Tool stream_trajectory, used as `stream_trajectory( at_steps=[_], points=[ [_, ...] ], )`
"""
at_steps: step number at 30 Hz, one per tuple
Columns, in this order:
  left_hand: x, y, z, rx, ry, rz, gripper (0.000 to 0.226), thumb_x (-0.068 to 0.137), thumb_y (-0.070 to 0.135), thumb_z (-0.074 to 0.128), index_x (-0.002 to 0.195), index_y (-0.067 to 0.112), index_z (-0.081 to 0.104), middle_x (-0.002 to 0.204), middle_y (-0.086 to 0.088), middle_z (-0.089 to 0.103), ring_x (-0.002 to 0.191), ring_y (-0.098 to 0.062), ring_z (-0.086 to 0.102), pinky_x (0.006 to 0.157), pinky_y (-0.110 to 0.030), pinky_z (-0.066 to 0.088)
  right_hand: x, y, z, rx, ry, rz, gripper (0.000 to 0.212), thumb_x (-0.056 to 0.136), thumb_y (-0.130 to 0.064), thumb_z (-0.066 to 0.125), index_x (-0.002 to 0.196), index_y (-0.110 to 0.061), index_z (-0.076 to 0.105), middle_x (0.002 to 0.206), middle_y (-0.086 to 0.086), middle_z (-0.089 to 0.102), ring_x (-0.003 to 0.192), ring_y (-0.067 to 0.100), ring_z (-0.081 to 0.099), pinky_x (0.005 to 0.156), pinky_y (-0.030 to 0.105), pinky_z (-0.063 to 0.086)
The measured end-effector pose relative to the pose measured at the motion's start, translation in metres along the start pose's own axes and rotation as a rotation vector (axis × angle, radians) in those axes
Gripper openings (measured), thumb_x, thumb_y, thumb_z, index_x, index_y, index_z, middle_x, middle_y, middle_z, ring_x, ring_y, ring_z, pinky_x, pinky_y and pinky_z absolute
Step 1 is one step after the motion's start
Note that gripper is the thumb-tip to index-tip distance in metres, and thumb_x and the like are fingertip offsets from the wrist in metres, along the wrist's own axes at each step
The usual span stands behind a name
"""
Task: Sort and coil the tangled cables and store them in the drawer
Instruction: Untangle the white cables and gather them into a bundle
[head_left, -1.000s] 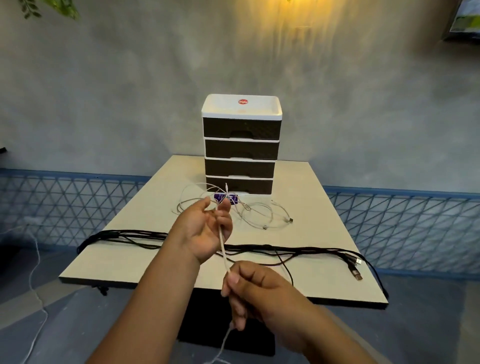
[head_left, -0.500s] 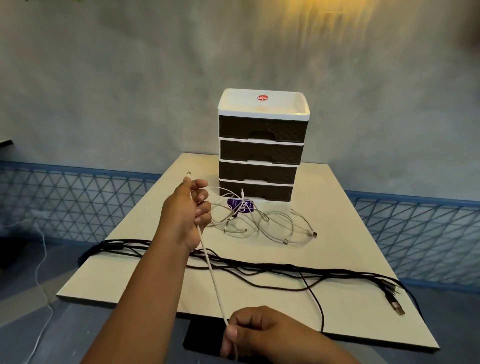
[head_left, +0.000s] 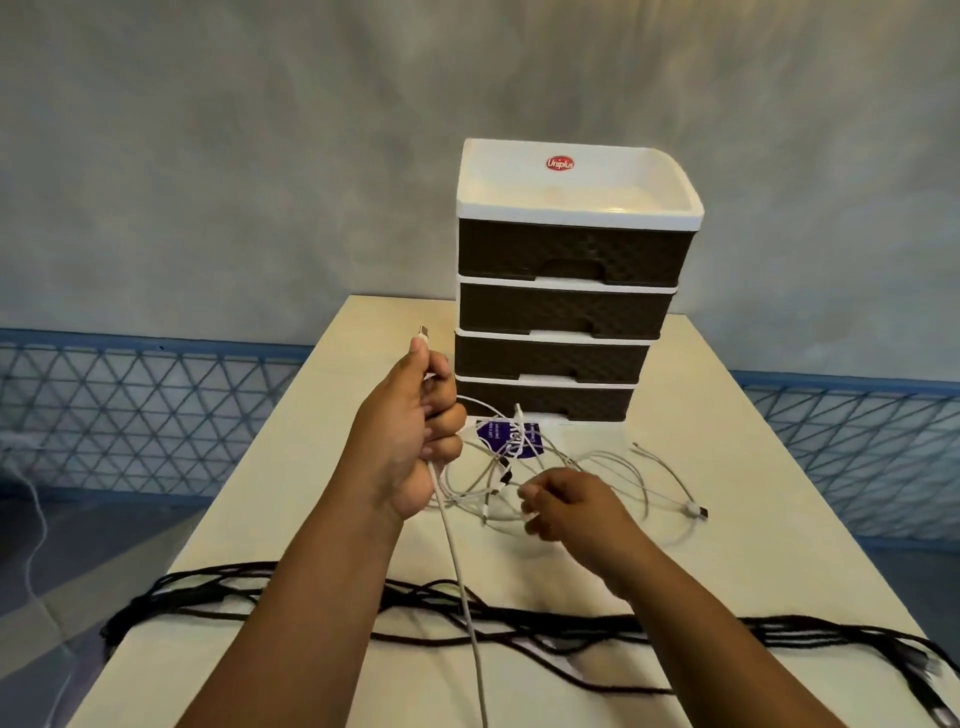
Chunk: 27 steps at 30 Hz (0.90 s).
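Observation:
My left hand (head_left: 410, 441) grips a white cable (head_left: 457, 561) in its fist above the table. The cable's plug sticks up past the thumb, and the rest hangs down over the table's front edge. My right hand (head_left: 571, 506) is over the tangle of white cables (head_left: 613, 467) in front of the drawer unit, its curled fingers pinching a strand. A bundle of black cables (head_left: 519, 618) lies stretched across the table's near side. The brown and white drawer unit (head_left: 566, 306) stands at the back with all its drawers closed.
A purple card (head_left: 506, 436) lies under the white tangle by the bottom drawer. The beige table (head_left: 769, 545) has edges close on the left, right and front. Behind it is a grey wall with a blue lattice band. Another white cord (head_left: 36, 525) trails on the floor at left.
My right hand has let go of the hanging white cable and moved up and forward to the white tangle. My left hand keeps its grip and has shifted little.

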<state>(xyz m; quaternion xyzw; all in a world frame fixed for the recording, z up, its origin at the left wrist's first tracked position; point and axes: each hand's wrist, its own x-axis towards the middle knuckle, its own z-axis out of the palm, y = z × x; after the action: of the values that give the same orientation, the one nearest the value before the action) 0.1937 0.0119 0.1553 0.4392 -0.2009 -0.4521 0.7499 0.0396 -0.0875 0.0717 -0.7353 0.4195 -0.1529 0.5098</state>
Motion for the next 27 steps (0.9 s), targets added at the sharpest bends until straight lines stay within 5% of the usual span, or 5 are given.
stream_trajectory(
  at_steps=[6,11,15,21,27],
  points=[
    [0.040,-0.003,-0.013,0.053,-0.007,-0.018,0.037,0.100,0.048,0.040,0.094,0.016,0.058,0.059,0.003,0.032,0.045,-0.006,0.022,0.039,-0.017,0.018,0.074,-0.001,0.022,-0.270,0.185,0.163,0.029,0.097,-0.038,0.053,0.093,-0.015,0.070,0.079,0.004,0.067,0.075,0.022,0.063,0.067,0.031,0.047],
    [0.058,-0.004,-0.022,0.107,-0.004,-0.011,0.037,0.101,0.045,0.041,0.108,0.013,0.058,0.061,0.001,0.037,0.047,-0.007,0.025,0.040,-0.017,0.021,0.101,0.000,0.033,-0.108,0.223,0.258,0.024,0.092,-0.038,0.063,0.079,-0.019,0.069,0.085,0.004,0.071,0.080,0.022,0.065,0.082,0.039,0.054],
    [0.065,0.001,-0.034,0.082,-0.005,-0.019,0.036,0.101,0.044,0.040,0.107,0.014,0.059,0.061,0.001,0.038,0.047,-0.008,0.025,0.040,-0.017,0.021,0.098,-0.026,0.018,-0.021,0.162,0.214,0.016,0.094,-0.025,0.064,0.085,-0.013,0.069,0.089,0.011,0.071,0.061,0.016,0.053,0.054,0.028,0.046],
    [0.073,0.008,-0.037,-0.018,0.002,-0.045,0.035,0.102,0.042,0.040,0.100,0.012,0.057,0.060,0.002,0.033,0.044,-0.006,0.022,0.040,-0.018,0.016,0.070,-0.140,-0.042,-0.124,-0.051,-0.192,0.017,0.100,-0.027,0.052,0.090,-0.017,0.061,0.089,0.007,0.072,0.070,0.019,0.065,0.060,0.029,0.050],
    [0.073,0.013,-0.026,-0.081,0.004,-0.058,0.039,0.102,0.042,0.041,0.090,0.010,0.058,0.059,0.001,0.035,0.042,-0.005,0.023,0.038,-0.018,0.017,0.032,-0.191,-0.044,0.505,-0.028,-0.627,0.023,0.103,-0.026,0.046,0.091,-0.014,0.061,0.061,0.000,0.051,0.060,0.016,0.047,0.061,0.027,0.043]
  ],
)
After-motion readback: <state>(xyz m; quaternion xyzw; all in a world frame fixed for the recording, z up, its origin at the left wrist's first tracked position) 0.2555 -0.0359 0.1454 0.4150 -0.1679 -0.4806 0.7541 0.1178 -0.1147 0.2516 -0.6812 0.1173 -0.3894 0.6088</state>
